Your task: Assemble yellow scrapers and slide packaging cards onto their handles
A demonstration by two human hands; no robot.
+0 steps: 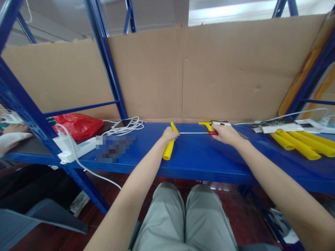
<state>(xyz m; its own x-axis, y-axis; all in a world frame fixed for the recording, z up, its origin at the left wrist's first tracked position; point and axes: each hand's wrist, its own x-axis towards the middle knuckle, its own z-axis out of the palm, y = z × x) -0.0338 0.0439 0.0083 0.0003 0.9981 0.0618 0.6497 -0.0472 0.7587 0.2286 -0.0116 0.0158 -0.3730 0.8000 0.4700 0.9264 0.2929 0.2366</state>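
Note:
My left hand (170, 134) is closed around a yellow tube-shaped handle (169, 151), which lies slantwise on the blue shelf. In my right hand (223, 133) is a screwdriver (193, 132) with a red grip and a thin metal shaft. The shaft points left, and its tip meets the yellow handle beside my left fingers; the exact contact is too small to see. Just behind my right fingers, a second yellow piece (206, 124) with a crosswise end lies on the shelf, partly hidden by the hand. A black-and-white card (222, 122) sits beyond that hand.
Several yellow tubes (300, 144) with packaging cards (277, 125) lie at right. Left are a white power strip (87, 146), coiled white cable (128, 126) and red plastic bag (78, 125). Cardboard (222, 69) walls the back. Another person's hand (15, 129) shows far left.

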